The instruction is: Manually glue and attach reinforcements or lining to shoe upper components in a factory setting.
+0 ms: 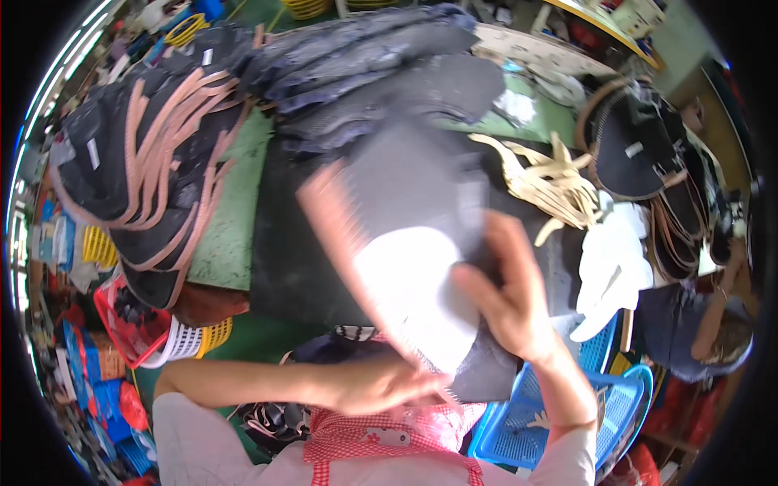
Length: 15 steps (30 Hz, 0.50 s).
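Observation:
A dark grey piece with pink-brown edging and a white rounded patch (421,279) is held tilted above the black work surface, blurred by motion. My right hand (515,292) grips its right side, thumb on the near face. At its lower edge my left hand (393,385) pinches the edging close to my body; its fingertips are partly hidden. Beyond the held piece lie stacked dark grey padded pieces (365,73). To the left, black curved pieces with pink-brown edging (154,154) overlap in a pile.
Cream strips (547,178) and white gloves (612,263) lie right of the black surface (284,243). A blue basket (510,441) stands at lower right, red and white baskets (174,344) at left. More black edged pieces (636,138) sit at right, near another person (697,328).

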Tool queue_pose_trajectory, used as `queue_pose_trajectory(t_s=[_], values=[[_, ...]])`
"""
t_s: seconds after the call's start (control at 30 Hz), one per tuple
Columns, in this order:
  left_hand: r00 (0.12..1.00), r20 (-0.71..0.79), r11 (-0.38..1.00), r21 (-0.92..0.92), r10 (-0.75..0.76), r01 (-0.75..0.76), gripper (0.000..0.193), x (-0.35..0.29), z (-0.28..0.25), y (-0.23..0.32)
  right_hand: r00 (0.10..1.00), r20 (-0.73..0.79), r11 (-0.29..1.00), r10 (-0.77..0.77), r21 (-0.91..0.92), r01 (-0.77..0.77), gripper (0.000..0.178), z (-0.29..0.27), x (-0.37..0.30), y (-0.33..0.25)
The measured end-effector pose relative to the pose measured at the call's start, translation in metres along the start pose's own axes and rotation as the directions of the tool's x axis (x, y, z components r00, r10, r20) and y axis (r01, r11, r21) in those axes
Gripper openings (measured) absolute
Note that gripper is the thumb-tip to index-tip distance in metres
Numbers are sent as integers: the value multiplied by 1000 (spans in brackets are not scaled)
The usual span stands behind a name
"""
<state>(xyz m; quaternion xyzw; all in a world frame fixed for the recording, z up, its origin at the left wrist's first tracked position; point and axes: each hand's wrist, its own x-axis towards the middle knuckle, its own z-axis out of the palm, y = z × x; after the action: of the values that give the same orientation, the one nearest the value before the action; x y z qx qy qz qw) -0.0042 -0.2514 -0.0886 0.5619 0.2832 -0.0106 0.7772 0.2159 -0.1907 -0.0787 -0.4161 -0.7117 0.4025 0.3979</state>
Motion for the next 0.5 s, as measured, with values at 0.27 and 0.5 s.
queue_pose_trajectory(t_s=[0.27,0.5], values=[[756,-39,282,939,653,-195,51,26,-44,18,882,388,903,-269,-218,371,30,-1,13,59],[688,-271,459,883,674,-101,55,51,-63,11,917,-333,785,-221,-618,-36,20,-97,55,94]])
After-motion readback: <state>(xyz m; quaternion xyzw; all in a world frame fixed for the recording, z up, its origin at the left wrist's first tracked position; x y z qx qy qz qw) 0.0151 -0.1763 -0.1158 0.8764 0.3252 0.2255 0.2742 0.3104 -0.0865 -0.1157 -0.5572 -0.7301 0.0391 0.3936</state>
